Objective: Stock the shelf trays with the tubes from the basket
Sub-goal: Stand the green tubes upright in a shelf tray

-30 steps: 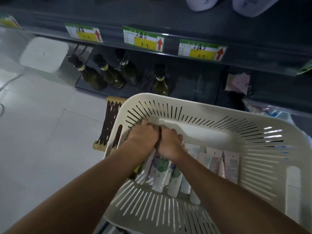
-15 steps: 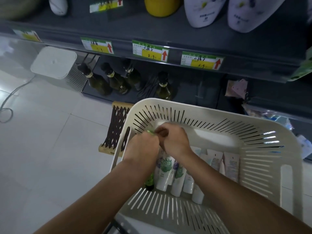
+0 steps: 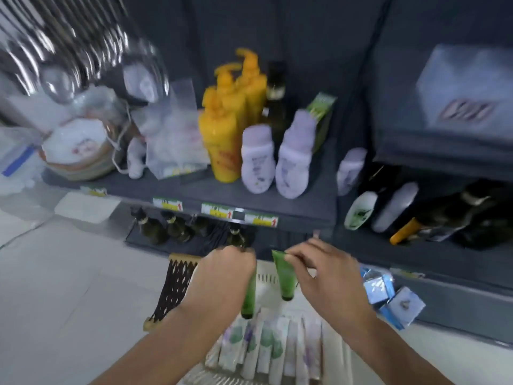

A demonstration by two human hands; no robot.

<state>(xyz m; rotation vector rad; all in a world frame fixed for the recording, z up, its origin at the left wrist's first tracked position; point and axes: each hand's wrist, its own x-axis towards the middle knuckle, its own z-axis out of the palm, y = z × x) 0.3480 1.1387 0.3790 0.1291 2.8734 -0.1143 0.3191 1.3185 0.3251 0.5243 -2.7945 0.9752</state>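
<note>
Each hand holds one green tube above the white slotted basket (image 3: 266, 279). My left hand (image 3: 224, 270) grips the crimped end of a green tube (image 3: 249, 298) that hangs cap down. My right hand (image 3: 324, 270) pinches a second green tube (image 3: 284, 276) by its flat top end, also cap down. Below them several white tubes (image 3: 272, 345) with green and purple print lie side by side in the basket. The grey shelf (image 3: 249, 198) stands just beyond the hands. The picture is blurred by motion.
Orange pump bottles (image 3: 224, 134) and lilac bottles (image 3: 256, 159) stand on the shelf. Dark glass bottles (image 3: 166, 229) sit on the bottom shelf. A brown lattice rack (image 3: 175, 284) leans at the basket's left, small blue boxes (image 3: 388, 298) lie at its right. More bottles (image 3: 388, 209) lie on the right shelf.
Both hands rose out of the basket, each lifting a green tube, and moved apart. The view tilted upward, bringing the stocked shelf into sight.
</note>
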